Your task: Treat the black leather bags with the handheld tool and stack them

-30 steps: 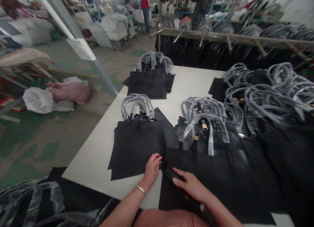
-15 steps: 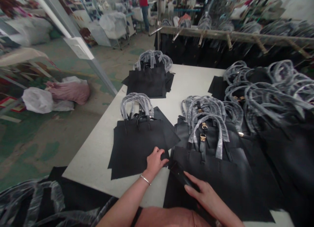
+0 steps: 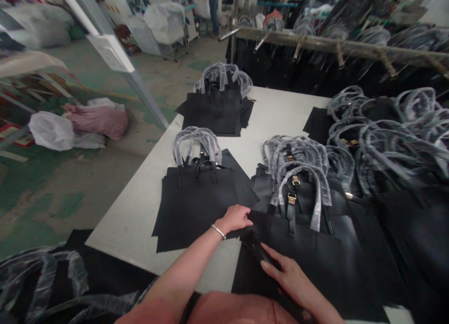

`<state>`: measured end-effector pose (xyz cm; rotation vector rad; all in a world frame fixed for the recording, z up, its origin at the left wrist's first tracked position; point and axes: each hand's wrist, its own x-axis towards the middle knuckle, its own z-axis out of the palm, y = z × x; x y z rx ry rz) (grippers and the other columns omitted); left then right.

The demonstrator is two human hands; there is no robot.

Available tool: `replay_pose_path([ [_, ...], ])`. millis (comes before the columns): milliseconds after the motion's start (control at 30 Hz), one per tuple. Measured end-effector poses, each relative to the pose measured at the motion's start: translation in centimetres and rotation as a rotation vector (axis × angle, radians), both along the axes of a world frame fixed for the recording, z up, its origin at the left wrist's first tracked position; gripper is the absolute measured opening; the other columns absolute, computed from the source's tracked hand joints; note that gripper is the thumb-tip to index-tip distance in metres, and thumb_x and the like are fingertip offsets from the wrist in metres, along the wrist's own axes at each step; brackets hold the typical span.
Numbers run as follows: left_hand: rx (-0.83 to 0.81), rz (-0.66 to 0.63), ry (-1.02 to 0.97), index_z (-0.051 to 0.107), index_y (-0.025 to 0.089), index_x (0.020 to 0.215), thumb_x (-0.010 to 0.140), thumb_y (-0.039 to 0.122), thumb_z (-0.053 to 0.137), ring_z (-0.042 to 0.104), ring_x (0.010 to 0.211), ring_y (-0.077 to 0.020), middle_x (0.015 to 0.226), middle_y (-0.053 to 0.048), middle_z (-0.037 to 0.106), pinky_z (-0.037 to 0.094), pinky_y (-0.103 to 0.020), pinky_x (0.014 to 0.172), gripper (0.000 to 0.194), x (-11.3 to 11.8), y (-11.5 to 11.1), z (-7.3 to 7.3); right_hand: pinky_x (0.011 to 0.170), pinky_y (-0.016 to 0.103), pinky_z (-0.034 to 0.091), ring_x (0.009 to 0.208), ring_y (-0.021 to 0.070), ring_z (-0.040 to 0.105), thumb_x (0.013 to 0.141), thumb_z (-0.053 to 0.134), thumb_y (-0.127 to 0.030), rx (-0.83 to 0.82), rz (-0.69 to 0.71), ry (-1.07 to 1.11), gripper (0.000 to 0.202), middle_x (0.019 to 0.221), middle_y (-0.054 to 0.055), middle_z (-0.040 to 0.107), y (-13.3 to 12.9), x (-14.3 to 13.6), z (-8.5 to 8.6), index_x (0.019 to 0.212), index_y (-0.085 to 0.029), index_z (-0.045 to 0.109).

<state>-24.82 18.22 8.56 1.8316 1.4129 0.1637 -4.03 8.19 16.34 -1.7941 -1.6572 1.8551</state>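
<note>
My left hand [image 3: 238,218], with a bracelet at the wrist, pinches the upper left corner of the top black bag panel [image 3: 308,249] in the right pile. That panel has plastic-wrapped handles [image 3: 317,193] and a strap with a gold buckle [image 3: 292,199]. In my right hand [image 3: 286,269] is a long black tool [image 3: 261,255], its tip beside my left fingers and over the panel's left edge. Left of the hands lies another pile of black panels [image 3: 196,202] with wrapped handles.
A third pile [image 3: 213,111] lies farther back on the white table [image 3: 122,221]. Many wrapped handles [image 3: 379,132] crowd the right side. Behind stands a rack [image 3: 315,41] with projecting rods. A metal post [image 3: 140,95] rises at the table's left edge.
My left hand has moved right, from the left pile's edge to the corner of the right pile's top panel. The right hand with the tool has barely moved. The view has shifted slightly.
</note>
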Motion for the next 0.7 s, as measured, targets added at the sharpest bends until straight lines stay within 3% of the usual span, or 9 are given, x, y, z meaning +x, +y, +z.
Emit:
replay_pose_path([
  [133, -0.003, -0.056, -0.009, 0.064, 0.02, 0.071, 0.072, 0.034, 0.074, 0.064, 0.081, -0.0204, 0.077, -0.002, 0.068, 0.041, -0.025, 0.069, 0.018, 0.8, 0.7, -0.8, 0.049, 0.028, 0.05, 0.047, 0.0169, 0.062, 0.086, 0.054, -0.046, 0.007, 0.022, 0.002, 0.056, 0.093, 0.003, 0.077, -0.3, 0.6, 0.7, 0.138, -0.025, 0.051],
  [233, -0.015, -0.08, -0.031, 0.063, 0.02, 0.071, 0.072, 0.036, 0.075, 0.064, 0.078, -0.0189, 0.075, -0.001, 0.067, 0.04, -0.024, 0.067, 0.02, 0.9, 1.0, -1.1, 0.063, 0.031, 0.054, 0.072, 0.0226, 0.07, 0.084, 0.057, -0.045, 0.036, 0.069, 0.023, 0.053, 0.115, 0.005, 0.072, -0.3, 0.6, 1.0, 0.133, -0.027, 0.056],
  [300, -0.029, -0.087, -0.045, 0.063, 0.02, 0.071, 0.072, 0.036, 0.075, 0.063, 0.075, -0.0173, 0.073, 0.0, 0.067, 0.04, -0.023, 0.066, 0.021, 0.8, 1.2, -1.2, 0.064, 0.03, 0.054, 0.074, 0.0229, 0.07, 0.083, 0.058, -0.044, 0.027, 0.083, 0.028, 0.053, 0.11, 0.006, 0.073, -0.1, 0.2, 0.8, 0.133, -0.024, 0.057],
  [433, -0.067, -0.096, -0.059, 0.063, 0.018, 0.071, 0.073, 0.034, 0.074, 0.063, 0.068, -0.0149, 0.068, 0.001, 0.065, 0.04, -0.022, 0.064, 0.019, 0.8, 1.4, -1.0, 0.042, 0.024, 0.044, 0.041, 0.0133, 0.058, 0.087, 0.051, -0.044, -0.078, 0.056, 0.048, 0.057, 0.077, 0.002, 0.073, 0.8, -1.8, -0.6, 0.139, -0.019, 0.049],
  [533, -0.096, -0.113, -0.053, 0.062, 0.017, 0.072, 0.076, 0.034, 0.071, 0.062, 0.059, -0.0126, 0.062, 0.003, 0.062, 0.04, -0.02, 0.059, 0.019, 0.7, 1.5, -0.6, 0.041, 0.021, 0.042, 0.038, 0.0106, 0.054, 0.086, 0.052, -0.04, -0.04, 0.077, 0.058, 0.057, 0.069, 0.0, 0.07, 1.3, -3.3, -1.0, 0.139, -0.019, 0.05],
  [633, -0.087, -0.117, -0.008, 0.06, 0.017, 0.072, 0.073, 0.034, 0.072, 0.061, 0.055, -0.0135, 0.06, 0.003, 0.061, 0.041, -0.021, 0.057, 0.02, 0.7, 1.7, 0.4, 0.042, 0.02, 0.043, 0.039, 0.0111, 0.055, 0.082, 0.058, -0.035, -0.004, 0.075, 0.063, 0.055, 0.068, 0.0, 0.072, 1.4, -3.3, 0.1, 0.136, -0.023, 0.053],
  [700, -0.037, -0.086, 0.047, 0.06, 0.018, 0.077, 0.069, 0.035, 0.076, 0.063, 0.064, -0.0177, 0.066, 0.0, 0.063, 0.043, -0.024, 0.061, 0.025, 1.4, 1.9, 1.2, 0.048, 0.022, 0.048, 0.049, 0.0149, 0.064, 0.08, 0.06, -0.031, 0.019, 0.066, 0.07, 0.055, 0.084, 0.002, 0.077, 1.1, -2.2, 1.5, 0.134, -0.026, 0.055],
])
